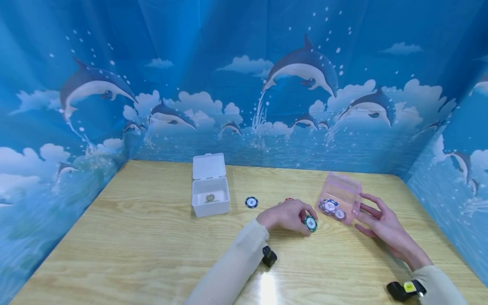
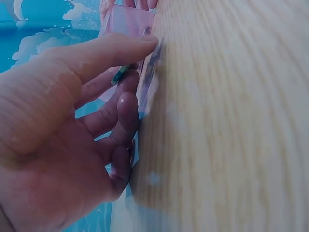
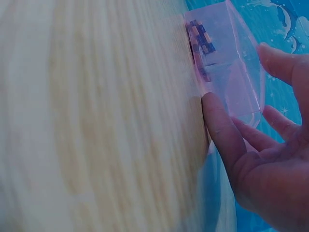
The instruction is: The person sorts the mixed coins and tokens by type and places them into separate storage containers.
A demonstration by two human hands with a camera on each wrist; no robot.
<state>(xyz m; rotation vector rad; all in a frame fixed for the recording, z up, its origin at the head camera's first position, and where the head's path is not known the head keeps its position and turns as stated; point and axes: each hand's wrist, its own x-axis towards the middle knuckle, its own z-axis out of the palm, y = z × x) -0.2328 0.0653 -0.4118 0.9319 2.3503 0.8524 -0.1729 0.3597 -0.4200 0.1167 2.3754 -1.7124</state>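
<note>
My left hand (image 1: 289,215) pinches a green poker chip (image 1: 311,223) just above the table, left of a see-through pink plastic box (image 1: 352,186). In the left wrist view the chip (image 2: 119,75) shows edge-on at the fingertips. Several poker chips (image 1: 331,206) lie in the pink box, some with dark blue edges. My right hand (image 1: 383,222) holds the right side of this box, thumb and fingers spread along its wall. In the right wrist view, fingertips (image 3: 210,99) touch the box low down near the table, while another digit touches its upper edge.
A white box (image 1: 211,209) with its lid raised stands left of centre, small gold-coloured items (image 1: 210,198) inside. A dark blue chip (image 1: 251,202) lies flat on the wooden table (image 1: 152,237). A red chip (image 1: 289,199) is partly hidden behind my left hand. Dolphin-print cloth (image 1: 244,84) surrounds the table.
</note>
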